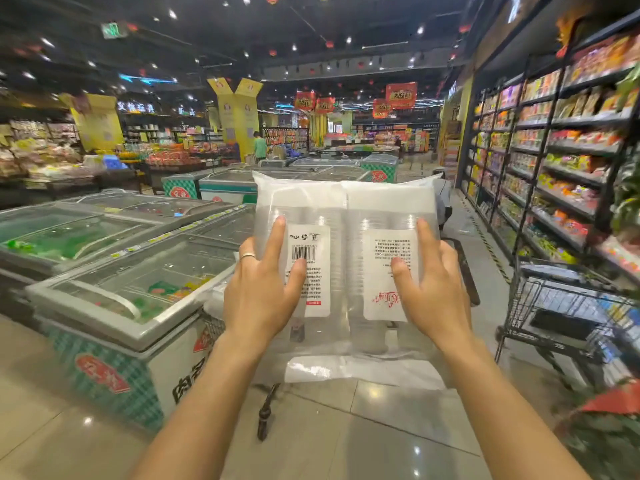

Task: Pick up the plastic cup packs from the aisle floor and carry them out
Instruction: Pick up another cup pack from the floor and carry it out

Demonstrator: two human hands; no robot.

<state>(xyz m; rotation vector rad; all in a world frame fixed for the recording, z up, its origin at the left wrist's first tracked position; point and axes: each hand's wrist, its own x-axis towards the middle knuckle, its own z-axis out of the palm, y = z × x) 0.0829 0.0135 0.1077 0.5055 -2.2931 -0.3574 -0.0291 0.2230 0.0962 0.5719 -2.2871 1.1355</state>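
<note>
Holding both plastic cup packs (343,206) up off the aisle floor (346,427), out front, side by side and touching, long axes running up and down, labels facing the camera. Gripping the barcode-label pack with left hand (263,292): pressing thumb and index flat on the front, hiding the other fingers behind the outer edge. Mirroring that with right hand (433,292) on the other pack. Sitting dead centre between the two hands, neither one nearer. Judging pickup done, carrying out not yet finished; probably needing a straight walk ahead between the chest freezers (138,271) on the left and the shopping cart (561,306) on the right. Showing frozen goods under the freezers' glass lids; cart contents too blurred for telling.
</note>
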